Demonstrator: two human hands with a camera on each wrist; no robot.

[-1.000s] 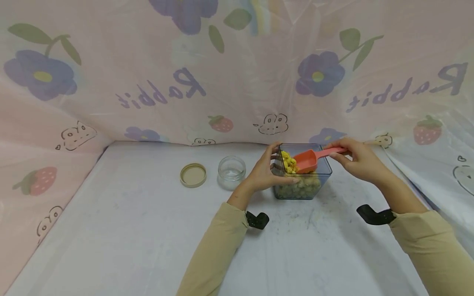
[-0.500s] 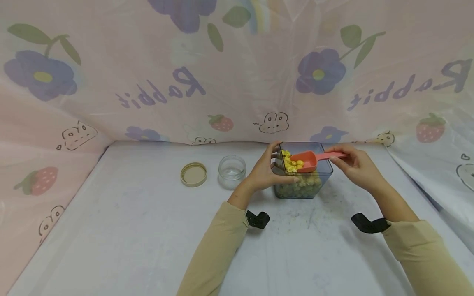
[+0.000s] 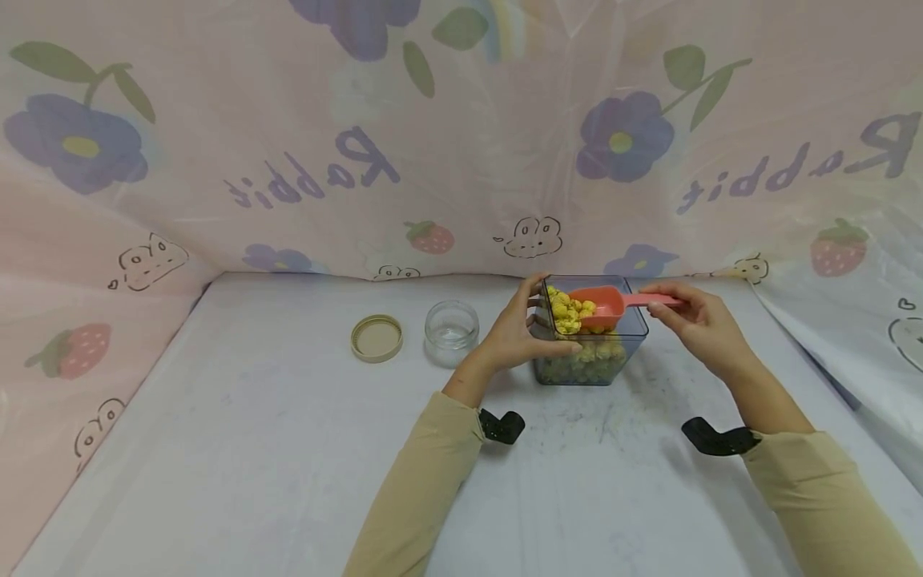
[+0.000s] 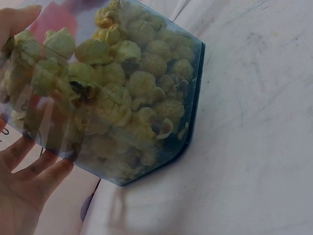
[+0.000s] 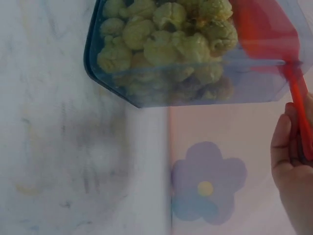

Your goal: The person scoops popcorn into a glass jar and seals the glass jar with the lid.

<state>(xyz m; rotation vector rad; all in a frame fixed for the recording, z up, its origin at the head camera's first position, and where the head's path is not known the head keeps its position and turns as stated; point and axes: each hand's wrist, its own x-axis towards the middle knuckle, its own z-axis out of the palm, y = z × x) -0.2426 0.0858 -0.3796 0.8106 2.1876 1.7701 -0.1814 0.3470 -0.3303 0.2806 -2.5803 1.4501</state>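
A clear, blue-tinted plastic container (image 3: pixel 626 361) stands on the table, partly filled with yellow popcorn (image 3: pixel 565 311). My left hand (image 3: pixel 513 332) grips it from the left, thumb along the near wall and fingers spread on the left side. In the left wrist view those fingers (image 4: pixel 54 174) touch the see-through wall. My right hand (image 3: pixel 703 324) pinches the handle of a red-orange scoop (image 3: pixel 608 304) at the container's right rim. The scoop's bowl lies inside among the popcorn, with some kernels at its front; how much it carries is hard to tell.
Left of the container stands a small clear glass jar (image 3: pixel 451 335) without a lid. A round beige lid (image 3: pixel 376 338) lies further left. A printed curtain (image 3: pixel 461 160) hangs close behind the container, along the back edge of the white table (image 3: pixel 288 449).
The right hand has dropped a little and the scoop has levelled, then shifted slightly right. More popcorn shows at the scoop's front. The left hand keeps its grip on the container.
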